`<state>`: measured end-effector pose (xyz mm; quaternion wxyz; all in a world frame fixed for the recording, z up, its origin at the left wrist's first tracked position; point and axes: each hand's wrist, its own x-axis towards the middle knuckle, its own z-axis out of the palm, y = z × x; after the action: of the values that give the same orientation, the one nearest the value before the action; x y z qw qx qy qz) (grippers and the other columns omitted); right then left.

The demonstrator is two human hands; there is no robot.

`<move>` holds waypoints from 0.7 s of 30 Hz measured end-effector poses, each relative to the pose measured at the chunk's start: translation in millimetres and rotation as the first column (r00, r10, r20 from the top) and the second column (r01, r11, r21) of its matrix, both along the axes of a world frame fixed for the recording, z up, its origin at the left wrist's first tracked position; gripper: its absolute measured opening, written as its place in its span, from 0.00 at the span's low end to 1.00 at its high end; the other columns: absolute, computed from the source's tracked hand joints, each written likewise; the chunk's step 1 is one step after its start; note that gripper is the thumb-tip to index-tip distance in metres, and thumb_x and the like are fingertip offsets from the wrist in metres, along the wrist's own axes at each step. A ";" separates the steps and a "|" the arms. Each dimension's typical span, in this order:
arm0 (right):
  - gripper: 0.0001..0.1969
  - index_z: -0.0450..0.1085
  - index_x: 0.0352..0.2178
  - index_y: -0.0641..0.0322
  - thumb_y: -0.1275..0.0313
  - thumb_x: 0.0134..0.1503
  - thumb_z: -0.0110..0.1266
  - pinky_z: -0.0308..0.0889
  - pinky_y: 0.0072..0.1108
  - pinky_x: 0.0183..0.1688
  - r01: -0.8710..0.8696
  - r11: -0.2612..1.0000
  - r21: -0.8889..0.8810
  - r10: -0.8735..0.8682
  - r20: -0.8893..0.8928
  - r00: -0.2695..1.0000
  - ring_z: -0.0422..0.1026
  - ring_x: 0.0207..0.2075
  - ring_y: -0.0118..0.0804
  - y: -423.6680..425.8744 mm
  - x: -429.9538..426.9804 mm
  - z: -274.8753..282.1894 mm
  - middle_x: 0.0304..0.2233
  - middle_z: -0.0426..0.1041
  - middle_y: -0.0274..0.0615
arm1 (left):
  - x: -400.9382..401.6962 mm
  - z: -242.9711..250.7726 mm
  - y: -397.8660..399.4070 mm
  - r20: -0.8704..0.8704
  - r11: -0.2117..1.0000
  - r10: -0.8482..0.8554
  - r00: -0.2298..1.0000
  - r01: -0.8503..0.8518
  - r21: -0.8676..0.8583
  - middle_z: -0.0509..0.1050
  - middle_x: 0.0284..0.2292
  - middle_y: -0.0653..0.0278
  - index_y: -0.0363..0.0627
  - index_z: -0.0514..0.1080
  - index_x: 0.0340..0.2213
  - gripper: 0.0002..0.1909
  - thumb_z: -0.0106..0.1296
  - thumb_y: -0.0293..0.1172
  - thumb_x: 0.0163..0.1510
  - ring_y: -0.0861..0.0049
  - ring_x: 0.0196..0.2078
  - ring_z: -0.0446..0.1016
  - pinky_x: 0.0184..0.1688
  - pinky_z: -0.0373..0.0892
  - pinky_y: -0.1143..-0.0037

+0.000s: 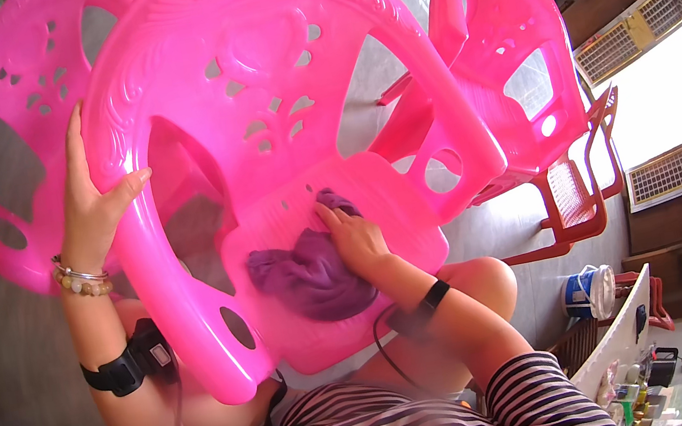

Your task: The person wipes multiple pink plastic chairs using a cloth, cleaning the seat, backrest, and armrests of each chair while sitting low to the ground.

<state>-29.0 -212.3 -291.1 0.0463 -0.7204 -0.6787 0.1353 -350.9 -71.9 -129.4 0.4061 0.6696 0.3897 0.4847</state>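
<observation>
A pink plastic armchair [270, 123] with a cut-out floral backrest stands right in front of me, its seat close to my knees. My left hand [95, 198] grips the chair's rim on the left, where the backrest runs down into the armrest; the thumb lies over the front and the fingers run along the outer side. On the seat lies a crumpled purple cloth [318, 278]. My right hand [356, 238] presses on the cloth's right part, with some of the fabric bunched beyond the fingertips.
Another pink plastic chair [11, 86] stands close behind on the left, and a third pink chair [510, 46] at the right. Farther right are a reddish-brown folding chair [575, 199], a blue and white bucket [588, 292] and a table [615, 329] bearing several items. Cables hang near my forearms.
</observation>
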 end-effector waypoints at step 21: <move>0.23 0.60 0.54 0.51 0.73 0.54 0.39 0.71 0.35 0.33 -0.143 0.975 0.171 0.151 -0.031 0.988 0.75 0.35 0.48 41.7 -4.7 1.7 0.45 0.70 0.43 | -0.2 1.9 0.9 -0.203 0.989 0.073 0.976 -0.045 0.139 0.53 0.60 0.56 0.40 0.44 0.62 0.48 0.59 0.25 0.44 0.72 0.61 0.54 0.61 0.55 0.73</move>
<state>-33.7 -170.5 -289.4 0.1120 -0.6585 -0.7379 0.0963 -351.1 -71.0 -127.5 0.3029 0.7302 0.4165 0.4490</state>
